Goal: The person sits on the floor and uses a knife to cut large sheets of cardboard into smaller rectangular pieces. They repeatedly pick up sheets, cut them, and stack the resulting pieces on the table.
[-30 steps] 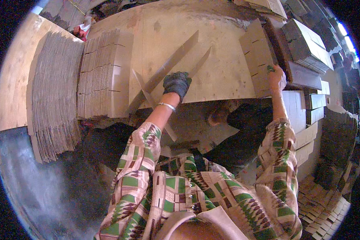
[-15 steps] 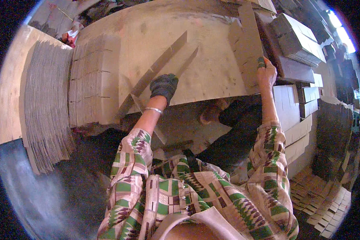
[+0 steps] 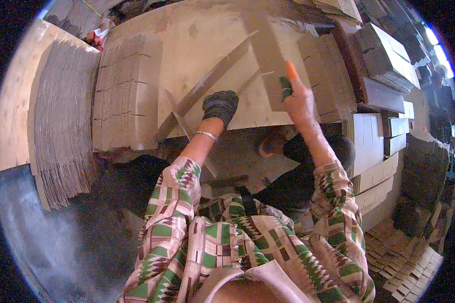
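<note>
My left hand (image 3: 221,108), in a dark glove, is closed around part of a cardboard divider at the near edge of the plywood table (image 3: 202,65). The divider's long slotted strip (image 3: 207,78) stands on edge, slanting away to the right, with shorter strips crossing it near its lower end. A second long strip runs out beyond the glove. My right hand (image 3: 301,101) wears a green cover on the thumb and an orange one on a finger. It grips a loose cardboard strip (image 3: 268,55), blurred, over the table; fingers beneath it are hidden.
Stacks of slotted cardboard (image 3: 121,96) and thin upright sheets (image 3: 60,121) stand at the left. Another strip pile (image 3: 328,76) lies right of my right hand. Beyond it are a dark brown ledge (image 3: 381,93) and more cardboard bundles (image 3: 387,55). A red-and-white item (image 3: 98,35) sits far left.
My right hand has moved left from the right-hand pile, bringing a cardboard strip toward the divider. My left hand keeps its grip; the view has shifted slightly.
</note>
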Motion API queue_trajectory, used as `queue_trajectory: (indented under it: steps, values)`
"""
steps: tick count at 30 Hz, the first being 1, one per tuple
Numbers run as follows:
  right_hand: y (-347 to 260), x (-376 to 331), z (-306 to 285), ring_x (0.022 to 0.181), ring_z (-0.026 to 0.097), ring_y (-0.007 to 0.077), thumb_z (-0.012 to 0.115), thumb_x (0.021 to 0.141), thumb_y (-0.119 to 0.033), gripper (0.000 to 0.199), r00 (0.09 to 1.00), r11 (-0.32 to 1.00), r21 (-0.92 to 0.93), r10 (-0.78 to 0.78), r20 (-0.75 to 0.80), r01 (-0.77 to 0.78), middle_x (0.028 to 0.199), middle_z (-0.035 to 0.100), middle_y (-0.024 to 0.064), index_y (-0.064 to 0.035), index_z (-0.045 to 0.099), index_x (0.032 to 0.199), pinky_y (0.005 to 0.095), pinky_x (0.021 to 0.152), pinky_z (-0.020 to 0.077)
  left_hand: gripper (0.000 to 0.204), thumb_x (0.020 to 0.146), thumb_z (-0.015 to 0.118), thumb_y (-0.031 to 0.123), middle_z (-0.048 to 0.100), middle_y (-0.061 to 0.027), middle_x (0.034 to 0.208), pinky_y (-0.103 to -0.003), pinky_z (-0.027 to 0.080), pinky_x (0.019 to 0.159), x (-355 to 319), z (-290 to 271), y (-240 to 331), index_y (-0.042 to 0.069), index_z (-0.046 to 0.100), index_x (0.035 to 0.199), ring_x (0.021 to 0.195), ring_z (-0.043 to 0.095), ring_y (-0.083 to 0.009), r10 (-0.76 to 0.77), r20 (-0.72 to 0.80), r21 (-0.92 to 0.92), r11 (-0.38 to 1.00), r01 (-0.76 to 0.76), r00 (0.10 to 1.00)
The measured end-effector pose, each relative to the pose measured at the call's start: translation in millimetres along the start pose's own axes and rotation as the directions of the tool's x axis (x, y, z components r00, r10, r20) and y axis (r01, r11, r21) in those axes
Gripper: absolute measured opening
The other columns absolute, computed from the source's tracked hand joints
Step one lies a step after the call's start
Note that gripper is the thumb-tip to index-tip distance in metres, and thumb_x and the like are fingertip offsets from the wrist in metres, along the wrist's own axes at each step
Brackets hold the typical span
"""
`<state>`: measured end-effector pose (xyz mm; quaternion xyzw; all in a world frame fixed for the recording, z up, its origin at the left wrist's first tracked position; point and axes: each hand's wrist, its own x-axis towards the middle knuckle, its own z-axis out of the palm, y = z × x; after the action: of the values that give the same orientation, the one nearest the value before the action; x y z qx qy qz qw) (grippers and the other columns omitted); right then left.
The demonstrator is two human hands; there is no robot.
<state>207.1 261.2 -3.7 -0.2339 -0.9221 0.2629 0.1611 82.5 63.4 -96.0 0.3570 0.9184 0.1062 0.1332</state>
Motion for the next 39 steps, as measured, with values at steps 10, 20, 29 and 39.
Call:
queue_trajectory:
  steps: [10,20,29,39]
  values:
    - [-23,-1,37,0.071,0.068,0.0407,0.069,0.073,-0.001,0.089,0.974,0.972,-0.069,-0.219,0.059,0.223,0.082,0.07,0.0199,-0.0234,0.036,0.153,0.0516,0.062,0.053,0.029,0.091,0.049,0.026,0.074,-0.0136,0.095,-0.048,0.056,0.076,-3,-1,7,0.014,0.075,0.097,0.09,0.071,-0.0337,-0.018,-0.079,-0.031,0.999,0.015,0.997]
    - [-18,-11,59,0.077,0.067,0.0425,0.061,0.071,0.006,0.088,0.976,0.983,-0.107,-0.132,0.17,0.152,0.084,0.068,0.0224,-0.0262,0.042,0.15,0.0502,0.069,0.0527,0.03,0.093,0.05,0.031,0.072,-0.0148,0.105,-0.049,0.054,0.085,2,-12,16,0.015,0.074,0.101,0.101,0.07,-0.0323,-0.073,0.11,-0.024,0.997,0.076,0.991]
    - [-17,-15,62,0.078,0.067,0.0416,0.061,0.071,0.006,0.086,0.969,0.979,-0.076,-0.174,0.175,0.19,0.084,0.069,0.0211,-0.0242,0.042,0.15,0.0495,0.068,0.0531,0.04,0.091,0.055,0.044,0.07,-0.0182,0.112,-0.049,0.053,0.089,37,-37,-40,0.013,0.074,0.105,0.102,0.068,-0.0391,-0.243,-0.438,-0.102,0.97,0.221,0.865]
    - [-42,-3,50,0.077,0.068,0.0406,0.063,0.073,0.001,0.084,0.944,0.971,-0.193,-0.073,0.321,0.141,0.081,0.068,0.0217,-0.0254,0.042,0.15,0.0503,0.068,0.0535,0.029,0.09,0.056,0.028,0.069,-0.0176,0.113,-0.046,0.056,0.089,44,-45,-58,0.013,0.075,0.106,0.105,0.069,-0.0372,-0.418,-0.03,-0.173,0.897,0.407,0.908]
